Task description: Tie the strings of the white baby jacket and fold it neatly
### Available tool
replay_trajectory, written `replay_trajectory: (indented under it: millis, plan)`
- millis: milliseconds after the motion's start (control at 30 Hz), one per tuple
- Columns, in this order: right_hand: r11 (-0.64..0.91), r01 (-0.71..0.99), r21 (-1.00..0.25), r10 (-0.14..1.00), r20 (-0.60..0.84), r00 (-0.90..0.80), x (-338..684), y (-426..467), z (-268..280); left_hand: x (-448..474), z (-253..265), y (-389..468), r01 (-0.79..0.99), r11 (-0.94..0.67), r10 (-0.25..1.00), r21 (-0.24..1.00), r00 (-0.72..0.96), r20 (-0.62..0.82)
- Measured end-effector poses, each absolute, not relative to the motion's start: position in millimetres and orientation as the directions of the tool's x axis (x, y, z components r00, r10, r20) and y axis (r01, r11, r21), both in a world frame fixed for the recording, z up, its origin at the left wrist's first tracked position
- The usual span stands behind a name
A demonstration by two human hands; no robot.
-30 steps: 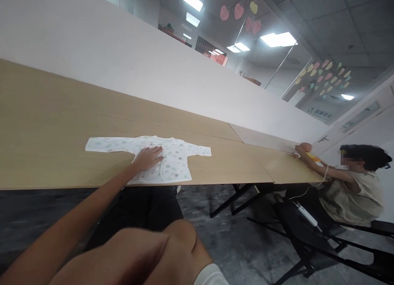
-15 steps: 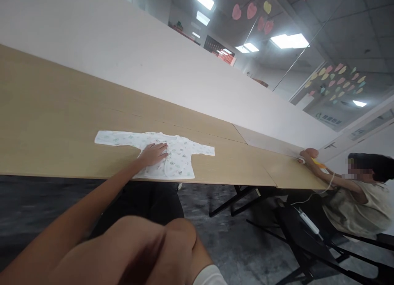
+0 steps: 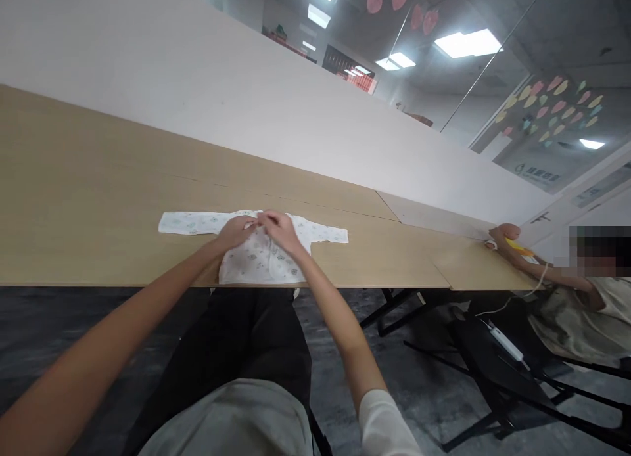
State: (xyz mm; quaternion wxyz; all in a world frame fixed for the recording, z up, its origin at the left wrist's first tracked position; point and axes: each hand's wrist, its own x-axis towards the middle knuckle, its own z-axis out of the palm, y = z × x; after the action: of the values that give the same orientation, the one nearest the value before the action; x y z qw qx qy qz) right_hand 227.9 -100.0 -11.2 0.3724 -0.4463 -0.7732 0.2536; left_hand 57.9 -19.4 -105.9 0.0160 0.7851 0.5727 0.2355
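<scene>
A white baby shirt [image 3: 256, 262] with a small printed pattern lies spread on the wooden table [image 3: 98, 180], its sleeves stretched out to both sides and its hem near the front edge. My left hand [image 3: 236, 231] is at the upper middle of the shirt, fingers closed together at the neckline. Beside it, fingertips meeting those of the left, my right hand [image 3: 280, 229] pinches at the same spot. The fingers cover the collar, so the exact bit of cloth between them is hard to see.
A white partition [image 3: 246, 134] runs behind the table. At the far right a person [image 3: 582, 305] sits with arms on the table, near an orange round object [image 3: 509, 231]. A black folding chair [image 3: 497, 357] with a white power strip [image 3: 507, 343] on it stands to the right.
My right arm has swung from close to my body onto the shirt. My left hand has gone from lying flat on the shirt to closed fingers at the neckline.
</scene>
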Motion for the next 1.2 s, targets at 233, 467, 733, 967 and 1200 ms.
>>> replay_trajectory:
  millis: [233,467,733,967,1200]
  plan:
    - [0.066,0.964,-0.259,0.995,0.086,-0.045,314.2,1.6,-64.7,23.6,-93.1,10.8,0.974,-0.126,0.98,0.188,0.093,0.176]
    - [0.067,0.997,-0.042,0.996,-0.049,-0.069,331.2,3.9,-56.7,9.1,-88.0,27.2,0.97,-0.146,0.989,0.192,0.141,0.037]
    - [0.131,0.985,-0.112,0.975,0.194,-0.108,348.7,11.0,-14.4,7.7,-11.0,10.1,0.988,-0.138,0.977,0.068,0.125,0.175]
    - [0.151,0.987,-0.059,0.753,0.653,-0.076,368.9,9.7,37.4,-7.7,37.7,-16.1,0.942,-0.328,0.807,-0.076,0.321,0.495]
    - [0.623,0.718,0.311,0.701,0.187,-0.689,396.1,-59.4,-48.2,-56.2,-84.7,-66.9,0.747,-0.645,0.69,-0.16,0.659,0.299]
